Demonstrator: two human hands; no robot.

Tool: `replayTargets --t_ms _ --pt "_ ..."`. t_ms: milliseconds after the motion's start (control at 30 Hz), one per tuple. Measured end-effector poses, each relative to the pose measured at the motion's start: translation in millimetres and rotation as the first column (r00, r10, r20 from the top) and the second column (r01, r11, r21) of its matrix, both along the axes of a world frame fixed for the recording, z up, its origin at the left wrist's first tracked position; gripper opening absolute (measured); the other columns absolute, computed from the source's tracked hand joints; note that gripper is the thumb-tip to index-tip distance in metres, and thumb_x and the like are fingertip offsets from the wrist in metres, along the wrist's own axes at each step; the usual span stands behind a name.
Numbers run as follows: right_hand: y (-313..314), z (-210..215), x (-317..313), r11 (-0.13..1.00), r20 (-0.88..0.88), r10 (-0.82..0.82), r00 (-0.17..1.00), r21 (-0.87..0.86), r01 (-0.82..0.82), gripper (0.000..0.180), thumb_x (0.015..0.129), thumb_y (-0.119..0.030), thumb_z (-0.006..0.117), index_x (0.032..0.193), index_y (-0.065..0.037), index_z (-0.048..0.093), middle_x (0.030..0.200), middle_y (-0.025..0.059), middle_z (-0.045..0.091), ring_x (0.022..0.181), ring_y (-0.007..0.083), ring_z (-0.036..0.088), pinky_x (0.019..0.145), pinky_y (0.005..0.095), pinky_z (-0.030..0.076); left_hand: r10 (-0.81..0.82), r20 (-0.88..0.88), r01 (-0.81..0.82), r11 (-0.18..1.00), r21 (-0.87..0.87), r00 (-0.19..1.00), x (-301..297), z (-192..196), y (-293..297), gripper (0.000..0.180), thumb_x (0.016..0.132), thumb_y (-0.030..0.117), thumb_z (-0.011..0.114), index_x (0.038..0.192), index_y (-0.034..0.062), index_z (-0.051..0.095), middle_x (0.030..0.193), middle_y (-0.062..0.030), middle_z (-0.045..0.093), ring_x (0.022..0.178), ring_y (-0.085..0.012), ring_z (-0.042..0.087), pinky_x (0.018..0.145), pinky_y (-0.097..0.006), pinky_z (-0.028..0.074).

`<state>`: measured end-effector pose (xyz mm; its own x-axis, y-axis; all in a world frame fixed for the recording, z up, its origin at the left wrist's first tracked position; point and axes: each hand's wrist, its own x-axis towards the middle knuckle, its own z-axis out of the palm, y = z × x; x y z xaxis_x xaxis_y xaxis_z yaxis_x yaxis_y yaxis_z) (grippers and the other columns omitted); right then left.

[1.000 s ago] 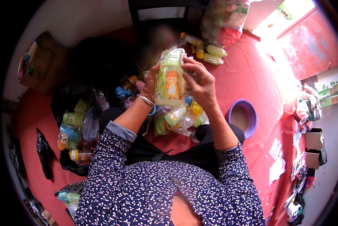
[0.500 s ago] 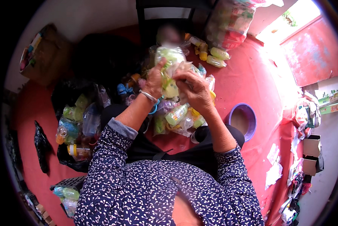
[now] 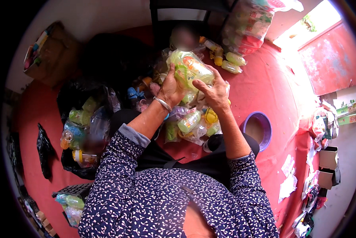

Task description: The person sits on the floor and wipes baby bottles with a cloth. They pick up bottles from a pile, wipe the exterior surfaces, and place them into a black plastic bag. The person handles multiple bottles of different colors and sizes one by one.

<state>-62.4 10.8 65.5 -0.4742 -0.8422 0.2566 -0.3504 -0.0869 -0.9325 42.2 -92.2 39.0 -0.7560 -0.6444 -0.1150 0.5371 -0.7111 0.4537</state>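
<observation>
Between my two hands is a pale green plastic bottle (image 3: pixel 194 65) in clear wrapping, with an orange printed picture on its side. My left hand (image 3: pixel 173 88) curls around its left side, thumb up. On the right side my right hand (image 3: pixel 214 90) grips it with the fingers behind and the thumb in front. Its lower end is partly hidden by my hands. Below them lies a pile of wrapped bottles, among them a green bottle (image 3: pixel 189 121) and one with a yellow part (image 3: pixel 211 116). A small blue item (image 3: pixel 135 93) sits left of the pile.
A black plastic bag (image 3: pixel 69 93) holding several bottles lies at my left. To the right stands a purple basin (image 3: pixel 268 131) on the red floor covering (image 3: pixel 281 87). Several bottles (image 3: pixel 230 66) lie beyond my hands, near a large filled bag (image 3: pixel 247 29). A cardboard box (image 3: pixel 55 51) stands far left.
My right hand has gone from a closed pinch at the wrapping to a wider grip on the bottle's right side. The bottle has tilted, and its orange picture now shows.
</observation>
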Motion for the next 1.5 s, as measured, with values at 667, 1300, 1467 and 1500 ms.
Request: replayTargets --t_ms 667,1300,1467,1500 --pt "11.1 35.1 10.6 0.918 -0.145 -0.191 0.971 -0.378 0.124 0.014 0.085 -0.010 0.059 0.097 -0.002 0.059 0.087 0.0061 0.059 0.072 0.0135 0.059 0.067 0.0250 0.046 -0.234 -0.038 0.236 0.948 0.213 0.972 -0.4 -7.6 15.2 0.053 0.080 0.041 0.056 0.119 0.0054 0.048 0.108 -0.0133 0.058 0.099 -0.0281 0.057 0.088 -0.044 0.047" --pt "21.1 52.3 -49.6 0.690 0.451 -0.334 0.828 -0.482 0.541 0.014 0.086 -0.013 0.061 0.089 0.000 0.056 0.075 0.0046 0.055 0.057 0.0096 0.055 0.051 0.0228 0.045 0.094 0.382 0.272 0.550 -0.789 0.919 7.5 3.6 35.6 0.079 0.067 0.027 0.075 0.130 0.0036 0.034 0.114 -0.0114 0.050 0.107 -0.0228 0.050 0.095 -0.032 0.038" --pt "5.1 40.5 -18.2 0.940 -0.641 -0.328 0.694 -0.294 0.173 0.023 0.074 -0.012 0.068 0.095 -0.011 0.060 0.091 0.0084 0.059 0.073 0.0224 0.061 0.063 0.0326 0.050 0.279 0.431 0.386 0.204 -0.900 0.858 11.4 11.2 44.8 0.084 0.061 0.023 0.075 0.130 0.0008 0.033 0.116 -0.0200 0.050 0.110 -0.0309 0.050 0.096 -0.035 0.038" --pt "1.8 33.8 -24.5 0.929 -0.701 -0.368 0.611 -0.303 0.212 0.023 0.074 -0.013 0.068 0.095 -0.011 0.060 0.093 0.0085 0.059 0.074 0.0247 0.060 0.064 0.0344 0.050 0.327 0.407 0.368 0.179 -0.913 0.853 13.3 6.4 43.2 0.081 0.063 0.022 0.075 0.129 0.0003 0.034 0.113 -0.0175 0.051 0.106 -0.0274 0.052 0.094 -0.033 0.039"
